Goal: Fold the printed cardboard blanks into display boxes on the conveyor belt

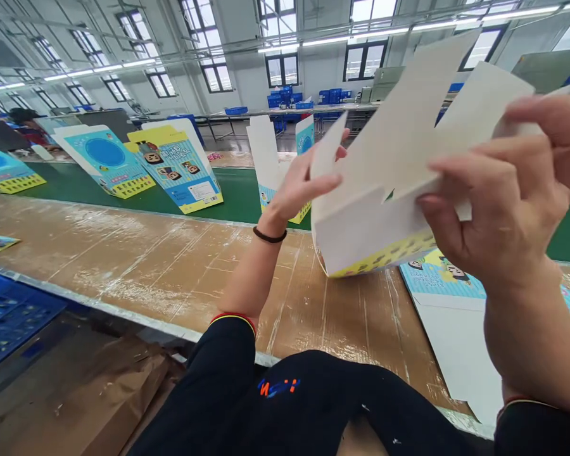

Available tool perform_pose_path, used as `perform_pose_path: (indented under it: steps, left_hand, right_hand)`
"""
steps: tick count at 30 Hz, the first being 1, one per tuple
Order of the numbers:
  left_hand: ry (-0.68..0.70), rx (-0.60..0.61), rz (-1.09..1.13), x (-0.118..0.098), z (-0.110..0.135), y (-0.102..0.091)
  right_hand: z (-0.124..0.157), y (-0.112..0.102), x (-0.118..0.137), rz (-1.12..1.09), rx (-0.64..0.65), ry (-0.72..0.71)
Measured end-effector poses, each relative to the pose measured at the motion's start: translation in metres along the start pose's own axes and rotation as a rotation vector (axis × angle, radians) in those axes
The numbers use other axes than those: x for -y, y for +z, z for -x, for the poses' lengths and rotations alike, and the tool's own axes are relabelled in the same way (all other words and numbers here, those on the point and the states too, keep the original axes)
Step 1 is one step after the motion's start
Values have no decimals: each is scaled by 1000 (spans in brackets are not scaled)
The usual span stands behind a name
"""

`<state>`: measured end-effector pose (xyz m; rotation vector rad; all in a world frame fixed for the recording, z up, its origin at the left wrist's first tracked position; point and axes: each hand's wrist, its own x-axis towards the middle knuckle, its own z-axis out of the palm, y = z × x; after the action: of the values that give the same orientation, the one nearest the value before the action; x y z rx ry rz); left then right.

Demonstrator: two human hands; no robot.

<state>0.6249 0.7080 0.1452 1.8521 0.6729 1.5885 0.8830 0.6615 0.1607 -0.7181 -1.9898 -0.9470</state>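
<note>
Just above the brown, tape-glazed bench (147,253), the left hand (300,185) grips the left flap of a half-folded carton (375,221), plain white inside with a yellow cartoon-printed band along its lower edge, its flaps fanned upward, while the right hand (503,202) pinches the right flaps.

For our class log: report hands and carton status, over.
Left hand pinches carton side flap. Right hand grips top flaps. Flat blank lies alongside on bench.
</note>
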Motion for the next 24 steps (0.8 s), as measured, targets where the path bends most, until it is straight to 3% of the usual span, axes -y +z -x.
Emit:
perform_pose_path:
  steps: [2, 6, 9, 11, 16, 20, 24]
  left_hand:
    - [38, 165, 33, 7, 2, 1]
    - [-41, 191, 113, 23, 13, 8]
    - [-186, 254, 23, 43, 23, 18]
    - [-251, 267, 25, 57, 32, 23]
    - [-308, 262, 345, 68, 52, 26]
    - [-380, 150, 48, 72, 52, 26]
    - [-443, 58, -177, 93, 43, 23]
  right_hand:
    - [4, 2, 1, -128, 301, 144]
    - [23, 19, 11, -376, 949, 487]
    - [41, 32, 22, -510, 1264, 661]
    - [49, 40, 28, -583, 1328, 647]
    - [49, 55, 36, -544, 1280, 437]
    - [32, 63, 46, -415, 1389, 358]
    - [30, 70, 48, -338, 1407, 232]
